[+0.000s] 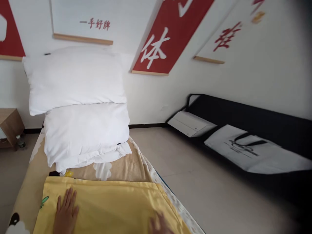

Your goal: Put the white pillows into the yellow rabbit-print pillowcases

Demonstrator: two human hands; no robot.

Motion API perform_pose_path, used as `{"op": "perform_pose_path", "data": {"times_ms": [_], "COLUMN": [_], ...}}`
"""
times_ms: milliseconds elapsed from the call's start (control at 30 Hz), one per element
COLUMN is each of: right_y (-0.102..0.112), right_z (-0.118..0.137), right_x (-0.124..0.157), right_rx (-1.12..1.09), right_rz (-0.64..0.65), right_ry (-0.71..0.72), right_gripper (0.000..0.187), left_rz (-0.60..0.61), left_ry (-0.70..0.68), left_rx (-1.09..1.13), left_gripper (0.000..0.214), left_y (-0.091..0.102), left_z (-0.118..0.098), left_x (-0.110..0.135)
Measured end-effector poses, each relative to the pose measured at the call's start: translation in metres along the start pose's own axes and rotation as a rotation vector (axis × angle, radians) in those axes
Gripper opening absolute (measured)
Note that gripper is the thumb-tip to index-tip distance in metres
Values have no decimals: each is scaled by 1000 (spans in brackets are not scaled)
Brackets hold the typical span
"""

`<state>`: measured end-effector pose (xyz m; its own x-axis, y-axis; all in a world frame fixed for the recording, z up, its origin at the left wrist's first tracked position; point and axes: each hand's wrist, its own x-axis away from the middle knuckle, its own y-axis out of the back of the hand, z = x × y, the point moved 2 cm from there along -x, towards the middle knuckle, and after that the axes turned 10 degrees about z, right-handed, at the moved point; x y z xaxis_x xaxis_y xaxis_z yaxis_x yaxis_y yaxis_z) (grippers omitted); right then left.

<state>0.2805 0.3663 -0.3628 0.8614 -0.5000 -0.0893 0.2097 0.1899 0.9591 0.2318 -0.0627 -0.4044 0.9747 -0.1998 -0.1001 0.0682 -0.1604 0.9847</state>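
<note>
Yellow cloth (112, 204); red “体” banner (176, 39)

Wht wall (263, 78), beige flr (190, 188)

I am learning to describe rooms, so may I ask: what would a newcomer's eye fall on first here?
Probably the stack of white pillows, left of centre on the patterned bedding. Next might come the yellow cloth at the bottom, with the left hand flat on it and the blurred right hand at its right part. Higher up, a red banner hangs on the wall.
</note>
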Motion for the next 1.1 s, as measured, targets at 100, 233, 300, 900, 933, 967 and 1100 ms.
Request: {"op": "perform_pose_path", "data": {"times_ms": [100, 233, 300, 900, 933, 967, 1100], "right_y": [-51, -96, -90, -27, -26, -26, -26], "right_z": [145, 235, 200, -62, -61, -61, -62], "right_x": [54, 82, 47, -123, -123, -124, -124], "right_rx": [-71, 9, 38, 24, 20, 18, 21], "right_rz": [108, 290, 192, 154, 145, 136, 124], "right_ry": [566, 1011, 896, 87, 91, 91, 84], "right_gripper": [55, 64, 61, 75, 75, 75, 72], "left_rz": [-60, -99, -79, 102, 92, 66, -40], "left_ry": [-69, -108, -102, -105, -86, -39, 245], "left_rx": [2, -7, -1, -162, -178, -193, -217], "left_gripper": [54, 55, 58, 56, 54, 54, 56], "left_y": [9, 25, 30, 39, 38, 39, 46], "left_z": [6, 10, 10, 21, 26, 32, 53], "left_x": [-11, -26, -33, -36, -31, -26, -14]}}
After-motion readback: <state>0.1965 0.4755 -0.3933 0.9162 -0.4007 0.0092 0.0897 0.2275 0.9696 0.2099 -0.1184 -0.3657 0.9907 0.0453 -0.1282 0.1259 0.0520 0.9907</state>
